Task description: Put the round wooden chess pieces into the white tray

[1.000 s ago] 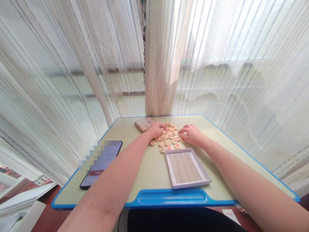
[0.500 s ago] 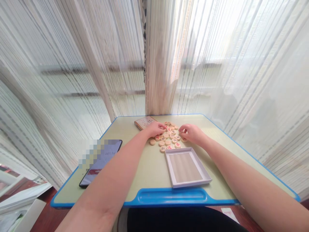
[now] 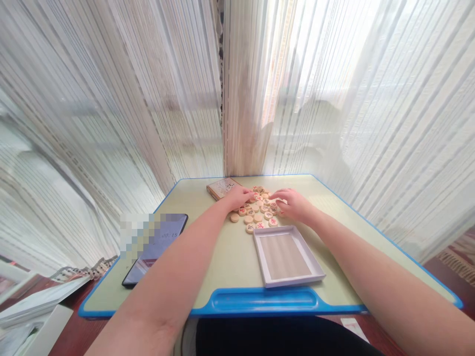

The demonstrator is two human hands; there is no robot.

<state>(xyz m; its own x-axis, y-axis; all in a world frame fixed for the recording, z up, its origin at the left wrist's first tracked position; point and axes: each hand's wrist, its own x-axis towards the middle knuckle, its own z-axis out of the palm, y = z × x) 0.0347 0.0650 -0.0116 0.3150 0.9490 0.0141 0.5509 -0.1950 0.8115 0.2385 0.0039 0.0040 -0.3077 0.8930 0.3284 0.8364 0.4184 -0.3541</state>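
Xiangqi pieces [image 3: 264, 208] are flanked by the left hand [image 3: 238, 197], whose grip cannot be told, and the right hand [image 3: 296, 204], fingers parted.

2 bare forearms [image 3: 185, 257] aslant toward each other, left grip [image 3: 238, 196] palm-down with bent fingers [image 3: 245, 192], right grip [image 3: 295, 202] loose, fingers apart

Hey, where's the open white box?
In the head view, the white box sits a little right of centre on the table, between the round pieces and the blue trough at the near edge.
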